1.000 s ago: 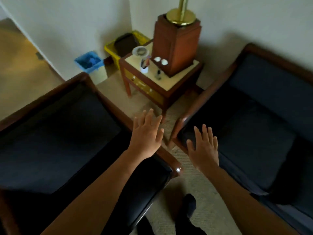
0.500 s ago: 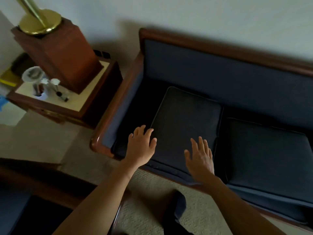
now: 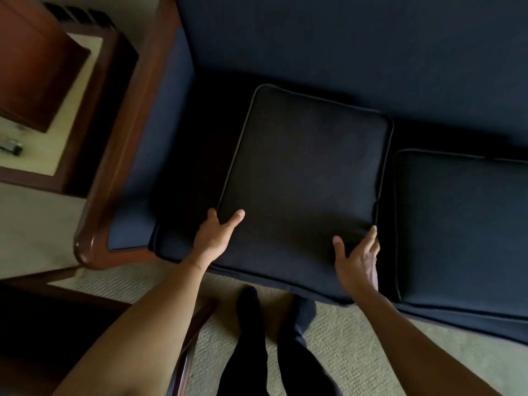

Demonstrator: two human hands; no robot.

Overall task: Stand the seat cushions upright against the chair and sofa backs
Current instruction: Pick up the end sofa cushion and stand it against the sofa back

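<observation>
A dark navy left seat cushion (image 3: 305, 172) with piped edges lies flat on the sofa seat, its front edge overhanging the sofa front. My left hand (image 3: 213, 238) holds its front left corner, thumb on top and fingers down the side. My right hand (image 3: 357, 258) holds the front right corner, thumb on top, with its fingers in the gap beside the right seat cushion (image 3: 463, 224), which also lies flat. Behind both cushions rises the padded sofa back (image 3: 343, 52). The wooden sofa arm (image 3: 125, 155) runs along the left.
A wooden side table (image 3: 68, 115) with a tall wooden lamp base (image 3: 34, 64) stands left of the sofa. The dark armchair frame (image 3: 51, 324) is at the lower left. My legs (image 3: 257, 352) stand on beige carpet in front of the sofa.
I have turned from the armchair toward the sofa and leaned in. Both hands, open and hovering before, have come down onto the front corners of the left seat cushion.
</observation>
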